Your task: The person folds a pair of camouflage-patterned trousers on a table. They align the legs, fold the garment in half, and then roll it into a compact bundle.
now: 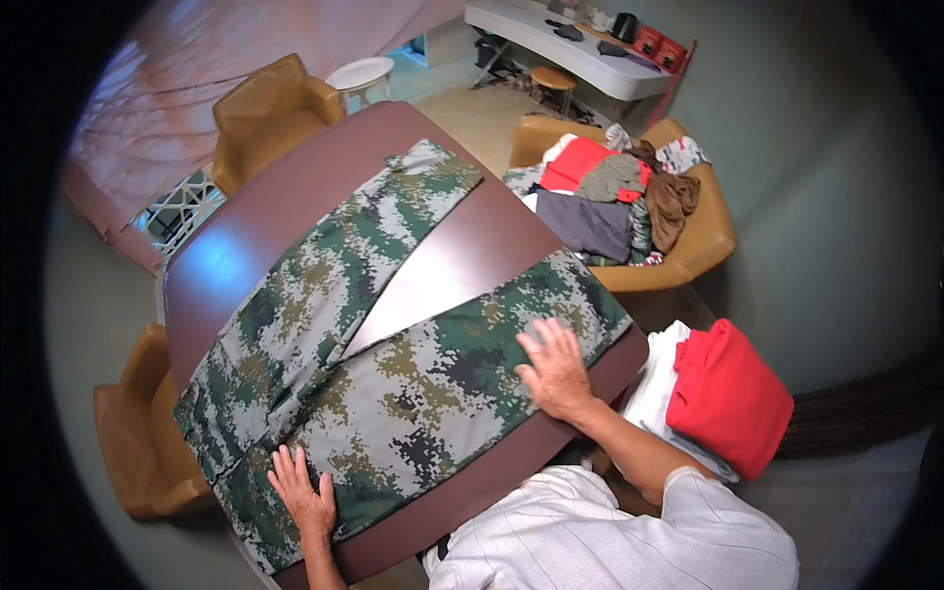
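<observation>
Camouflage trousers (413,398) in a pixelated green, grey and brown print lie flat on a dark reddish-brown table (221,295). Their two legs spread apart in a V, and bare tabletop shows between them. My left hand (304,494) rests flat near the waist end, fingers apart. On the nearer leg, toward its hem, my right hand (554,369) lies palm down with fingers spread. Neither hand grips anything. The farther leg reaches up toward the table's far end, its hem slightly rumpled.
At my right sits a folded stack with red cloth (730,398) over white cloth (656,369). A tan armchair (700,251) holds heaped clothes (590,214). Two more armchairs (265,118) stand along the table's far side. Beyond are a white round stool (361,74) and a white desk (546,48).
</observation>
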`<state>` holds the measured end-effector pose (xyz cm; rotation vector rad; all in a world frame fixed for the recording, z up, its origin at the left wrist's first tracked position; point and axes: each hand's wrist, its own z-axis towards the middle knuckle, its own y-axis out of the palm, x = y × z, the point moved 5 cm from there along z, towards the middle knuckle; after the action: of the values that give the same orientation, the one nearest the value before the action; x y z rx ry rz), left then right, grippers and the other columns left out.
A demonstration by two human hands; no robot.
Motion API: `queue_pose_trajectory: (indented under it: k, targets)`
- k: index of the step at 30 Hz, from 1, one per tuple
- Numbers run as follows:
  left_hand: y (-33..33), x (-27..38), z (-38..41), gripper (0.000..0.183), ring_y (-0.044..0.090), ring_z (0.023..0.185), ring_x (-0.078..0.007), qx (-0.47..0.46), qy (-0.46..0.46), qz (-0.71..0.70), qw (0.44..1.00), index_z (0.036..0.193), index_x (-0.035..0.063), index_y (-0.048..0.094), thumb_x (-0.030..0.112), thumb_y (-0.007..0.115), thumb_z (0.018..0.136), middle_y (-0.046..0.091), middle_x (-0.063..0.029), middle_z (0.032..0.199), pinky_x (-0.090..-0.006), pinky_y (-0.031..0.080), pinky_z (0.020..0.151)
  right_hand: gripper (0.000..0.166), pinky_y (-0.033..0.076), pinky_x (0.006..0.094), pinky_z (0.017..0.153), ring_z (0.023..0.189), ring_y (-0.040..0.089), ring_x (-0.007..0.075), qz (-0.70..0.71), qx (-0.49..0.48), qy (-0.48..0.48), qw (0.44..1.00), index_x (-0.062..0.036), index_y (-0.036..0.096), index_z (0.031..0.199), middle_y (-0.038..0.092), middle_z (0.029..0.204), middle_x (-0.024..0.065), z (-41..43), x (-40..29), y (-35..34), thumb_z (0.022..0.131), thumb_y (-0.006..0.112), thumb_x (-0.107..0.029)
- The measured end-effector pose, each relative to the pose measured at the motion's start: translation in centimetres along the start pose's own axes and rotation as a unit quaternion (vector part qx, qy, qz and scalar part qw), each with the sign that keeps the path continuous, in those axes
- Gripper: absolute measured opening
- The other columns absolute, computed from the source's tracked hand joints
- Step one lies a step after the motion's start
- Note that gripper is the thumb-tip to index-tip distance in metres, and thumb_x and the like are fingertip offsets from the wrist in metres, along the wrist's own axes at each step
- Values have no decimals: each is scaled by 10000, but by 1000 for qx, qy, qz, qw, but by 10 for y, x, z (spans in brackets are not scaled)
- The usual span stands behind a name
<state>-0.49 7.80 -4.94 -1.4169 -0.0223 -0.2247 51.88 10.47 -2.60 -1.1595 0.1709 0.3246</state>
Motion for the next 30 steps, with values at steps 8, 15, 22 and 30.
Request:
queue_pose_trajectory:
  k: [8,15,22,30]
  targets:
    - [-20,-12,-14,750,258,1626,-424,0,-15,-30,999,1588,82,506,346,756,932,352,-208,1734,-634,116,1322,567,292,589,1249,1497,394,477,-74,3,106,992,-51,542,1498,469,1577,253,-13,64,-12,981,672,-241]
    - [-65,10,20,651,351,1568,-481,131,31,-74,988,1503,19,556,241,759,926,427,-278,1660,-659,203,1288,567,389,545,1172,1385,500,436,77,42,-89,992,-12,616,1402,554,1452,230,73,-87,-3,881,783,-163]
    - [-58,28,185,530,442,1508,-448,125,63,-122,983,1515,69,581,285,676,1041,514,-262,1592,-608,284,1269,537,337,580,1236,1488,442,444,190,-42,-244,950,-65,572,1496,513,1558,232,197,-233,118,1016,694,-272]
    - [2,-17,307,804,269,1619,-416,0,-8,-53,999,1599,130,501,543,741,952,326,-219,1740,-664,177,1295,618,213,730,1246,1598,277,450,44,-195,-193,961,-153,473,1626,388,1709,161,313,-240,219,1095,513,-467]
